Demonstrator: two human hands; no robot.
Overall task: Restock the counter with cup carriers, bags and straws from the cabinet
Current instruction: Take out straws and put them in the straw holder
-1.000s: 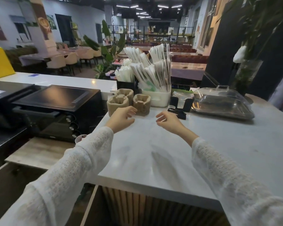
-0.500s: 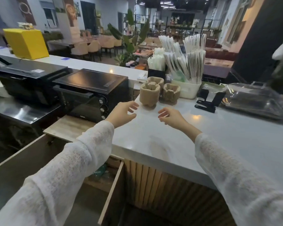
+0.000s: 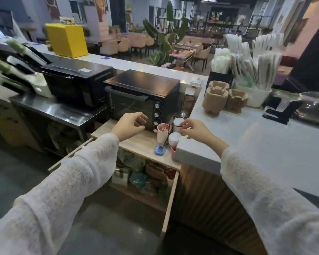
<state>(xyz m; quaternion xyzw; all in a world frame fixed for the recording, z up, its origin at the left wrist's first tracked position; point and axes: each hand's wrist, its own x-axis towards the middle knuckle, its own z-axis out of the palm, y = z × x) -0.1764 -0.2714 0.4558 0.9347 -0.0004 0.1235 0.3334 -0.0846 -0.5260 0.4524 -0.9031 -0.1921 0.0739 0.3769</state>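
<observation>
Brown pulp cup carriers [image 3: 215, 99] stand in stacks on the white counter [image 3: 261, 144], with a second stack [image 3: 237, 100] beside them. Behind them, wrapped straws [image 3: 254, 57] fill a white tub and a black holder. My left hand [image 3: 129, 125] hovers in front of the black oven with loosely curled fingers, holding nothing. My right hand [image 3: 195, 130] hangs over the counter's left edge, fingers loosely curled and empty. Below, the open wooden cabinet [image 3: 170, 199] shows packets and a brown carrier stack [image 3: 156, 171] on its shelf.
A black oven [image 3: 142, 98] sits on the wooden shelf, with a second black appliance [image 3: 75, 83] to its left. Paper cups [image 3: 162, 132] in a wire rack and a blue timer [image 3: 159, 150] stand by the counter's edge. A black clip stand [image 3: 279, 112] is at the right.
The view has swung left and down, off the counter toward the open cabinet. Both hands have drawn back from the carriers to the counter's left edge, still empty.
</observation>
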